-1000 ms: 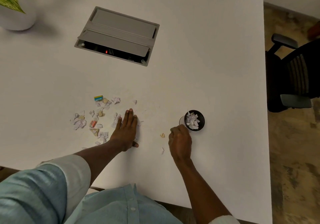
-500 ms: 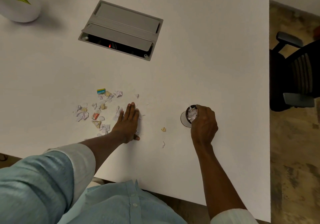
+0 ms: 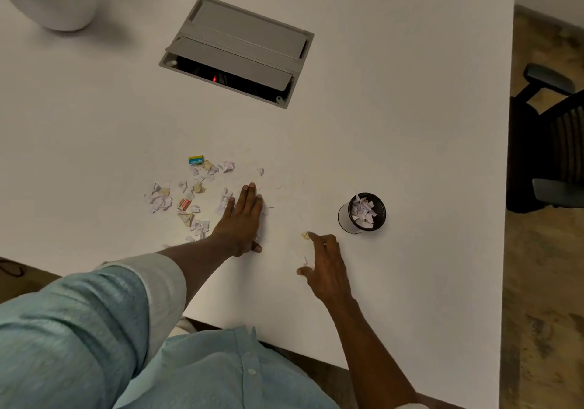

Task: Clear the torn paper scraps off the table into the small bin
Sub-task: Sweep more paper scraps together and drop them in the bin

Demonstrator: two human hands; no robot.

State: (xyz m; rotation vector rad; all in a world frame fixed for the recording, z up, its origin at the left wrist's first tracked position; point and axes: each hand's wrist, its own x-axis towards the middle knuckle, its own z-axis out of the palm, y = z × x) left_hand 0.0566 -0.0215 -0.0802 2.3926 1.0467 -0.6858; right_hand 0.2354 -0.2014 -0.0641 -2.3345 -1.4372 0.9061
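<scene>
The paper scraps point(image 3: 189, 196) lie on the white counter point(image 3: 395, 124), most of them in a loose bunch to the left of the left hand point(image 3: 241, 219). They are tiny, thin and crumpled, so I think they are very light and soft. A puff of air or a quick swipe could send them flying. They lie flat and are hard to get under, so it looks best to pinch each one at a bent-up edge, or push many into a heap first.

One yellowish scrap point(image 3: 305, 235) sits alone, right at the fingertips of the right hand point(image 3: 325, 266). Those fingers point(image 3: 316, 238) are spread apart and hold nothing yet. Another thin bit point(image 3: 305, 260) lies near the thumb.

The left hand lies flat on the counter with its fingers point(image 3: 249, 196) straight and close together, touching a few scraps at its edges.

The small bin point(image 3: 363, 214) stands near, to the right of the right hand. It is already partly full of white scraps. It looks light too, so a bump could tip it.

Farther back are a grey hatch point(image 3: 240, 48) and a white plant pot point(image 3: 53, 7).
</scene>
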